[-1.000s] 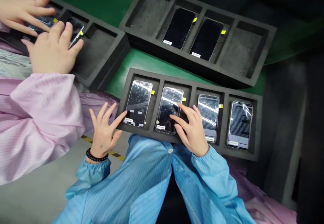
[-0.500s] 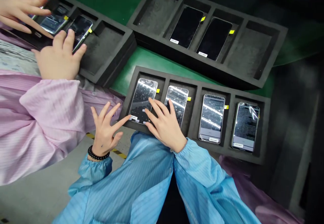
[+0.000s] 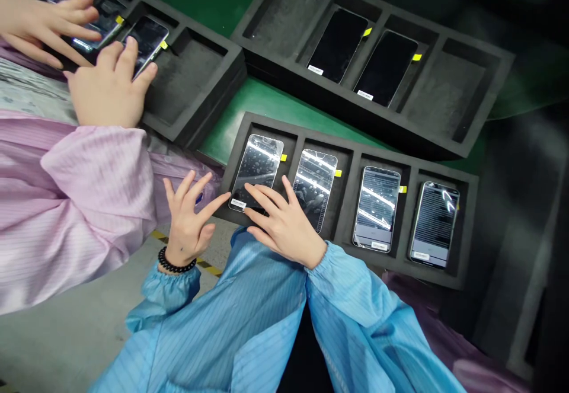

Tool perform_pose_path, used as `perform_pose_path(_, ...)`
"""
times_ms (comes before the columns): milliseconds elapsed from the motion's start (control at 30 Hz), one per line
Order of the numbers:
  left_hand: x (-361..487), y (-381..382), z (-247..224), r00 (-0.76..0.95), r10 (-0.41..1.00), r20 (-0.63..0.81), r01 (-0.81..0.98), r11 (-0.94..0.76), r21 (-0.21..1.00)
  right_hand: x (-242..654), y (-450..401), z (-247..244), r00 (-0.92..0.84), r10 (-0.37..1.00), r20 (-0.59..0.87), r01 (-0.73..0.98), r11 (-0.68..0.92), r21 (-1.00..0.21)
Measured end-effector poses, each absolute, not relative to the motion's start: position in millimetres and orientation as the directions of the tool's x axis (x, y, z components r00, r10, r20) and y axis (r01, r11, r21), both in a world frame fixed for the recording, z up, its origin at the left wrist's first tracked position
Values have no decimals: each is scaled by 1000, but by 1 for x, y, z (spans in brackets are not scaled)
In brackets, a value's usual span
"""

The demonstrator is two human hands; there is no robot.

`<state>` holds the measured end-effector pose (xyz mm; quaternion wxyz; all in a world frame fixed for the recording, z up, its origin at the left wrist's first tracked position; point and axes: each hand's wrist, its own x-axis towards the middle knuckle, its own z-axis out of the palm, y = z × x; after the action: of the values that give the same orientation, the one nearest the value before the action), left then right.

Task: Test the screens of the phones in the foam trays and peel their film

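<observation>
My left hand [image 3: 191, 218] is open with spread fingers, palm free, its index fingertip at the lower left corner of the leftmost phone [image 3: 261, 159]. A black beaded band is round that wrist. My right hand [image 3: 284, 221] is open too, fingers fanned over the lower part of the same phone; whether the tips touch the glass I cannot tell. A second phone [image 3: 317, 179] lies beside it, partly behind my right hand. Both screens look dark, with bubbly film and glare. The phones lie in separate compartments of a black foam tray [image 3: 469, 221].
To the right lie two phones [image 3: 377, 203] with lines on lit screens. Behind, another foam tray [image 3: 444, 88] holds two dark phones [image 3: 387, 70]. At left, a co-worker's hands [image 3: 109, 88] are over phones in a third tray [image 3: 182, 85]. The table [image 3: 267, 102] is green.
My right hand has shifted left, off the second phone's screen and toward the leftmost phone. The leftmost phone's light marks and most of the second's lines have gone dark. The view has shifted slightly.
</observation>
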<state>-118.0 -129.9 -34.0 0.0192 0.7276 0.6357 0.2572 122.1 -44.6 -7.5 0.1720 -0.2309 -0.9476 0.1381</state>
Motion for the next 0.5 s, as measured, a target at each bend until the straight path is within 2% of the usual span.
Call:
perform_pose_path(100, -118, -129, -36, 86, 939, 334, 914, -208, 348, 126, -41, -7, -780, 579, 238, 483, 798, -360)
perform_pose_path(233, -115, -127, -37, 231, 920, 315, 875, -338, 347, 131, -38, -4, -744, 644, 178, 562, 747, -355)
perform_pose_path(333, -111, -123, -35, 255, 916, 309, 864, -359, 353, 139, -38, 0, -720, 654, 232, 559, 745, -364)
perform_pose_path(500, -102, -113, -31, 229, 903, 364, 856, -365, 367, 176, -38, 6, -596, 743, 305, 628, 668, -399)
